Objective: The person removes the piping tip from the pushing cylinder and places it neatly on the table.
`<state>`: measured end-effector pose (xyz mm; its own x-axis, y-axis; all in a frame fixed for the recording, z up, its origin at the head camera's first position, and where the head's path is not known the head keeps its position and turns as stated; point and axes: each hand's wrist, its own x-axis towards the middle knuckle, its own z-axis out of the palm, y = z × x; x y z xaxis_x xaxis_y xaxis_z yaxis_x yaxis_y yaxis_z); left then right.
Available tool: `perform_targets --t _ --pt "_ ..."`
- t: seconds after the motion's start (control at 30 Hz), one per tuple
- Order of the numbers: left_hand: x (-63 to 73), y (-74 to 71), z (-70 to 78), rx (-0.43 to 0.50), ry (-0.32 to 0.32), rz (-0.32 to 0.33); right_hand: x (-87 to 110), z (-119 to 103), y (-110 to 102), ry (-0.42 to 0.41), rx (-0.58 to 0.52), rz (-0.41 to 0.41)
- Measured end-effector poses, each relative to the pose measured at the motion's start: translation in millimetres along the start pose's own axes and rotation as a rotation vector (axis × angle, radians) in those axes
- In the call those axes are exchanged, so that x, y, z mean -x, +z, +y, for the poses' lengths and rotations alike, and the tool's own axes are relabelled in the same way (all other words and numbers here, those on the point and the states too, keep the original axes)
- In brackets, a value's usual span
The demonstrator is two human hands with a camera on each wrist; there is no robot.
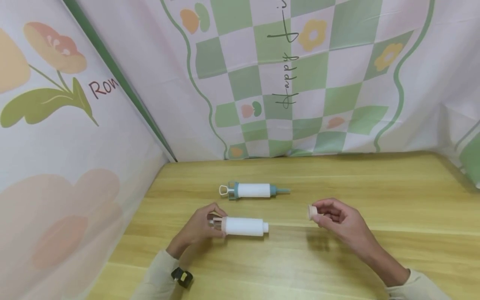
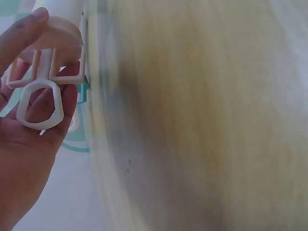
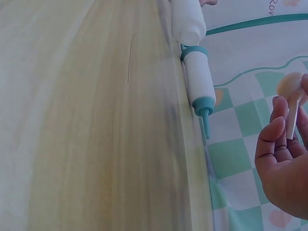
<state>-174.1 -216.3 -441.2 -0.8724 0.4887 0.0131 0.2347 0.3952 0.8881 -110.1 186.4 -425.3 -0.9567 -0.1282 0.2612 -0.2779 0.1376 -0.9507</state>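
Note:
My left hand [image 1: 200, 225] grips a white toy syringe [image 1: 244, 226] by its cream collar end, thumb pressed on the barrel in the left wrist view. Its ring-shaped plunger handle [image 2: 41, 106] shows against the palm. The barrel's narrow stub points right, bare. Off to the right, my right hand [image 1: 346, 223] pinches a cream nozzle cap [image 1: 312, 212] between thumb and fingers, apart from the syringe. The cap's thin spout [image 3: 292, 118] points back toward the palm in the right wrist view. Behind the held syringe lies a second toy syringe [image 1: 254, 190] with teal ends.
The wooden table [image 1: 337, 175] reaches back to a hanging cloth [image 1: 311, 83] with green checks. A floral cloth [image 1: 56, 146] borders the left side. A black strap device [image 1: 182, 277] sits at the left wrist.

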Motion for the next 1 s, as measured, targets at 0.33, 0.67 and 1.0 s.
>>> perform_targets --t 0.33,0.67,1.0 --pt "2.5 1.8 -7.1 -0.090 -0.010 -0.012 0.2 0.9 0.8 0.005 -0.005 -0.001" --pt "4.1 6.1 0.1 -0.117 -0.042 -0.017 2.0 0.4 2.2 0.003 -0.030 -0.010" --pt "10.1 0.2 5.5 -0.177 -0.008 0.040 2.3 1.0 3.0 -0.009 -0.048 -0.008"
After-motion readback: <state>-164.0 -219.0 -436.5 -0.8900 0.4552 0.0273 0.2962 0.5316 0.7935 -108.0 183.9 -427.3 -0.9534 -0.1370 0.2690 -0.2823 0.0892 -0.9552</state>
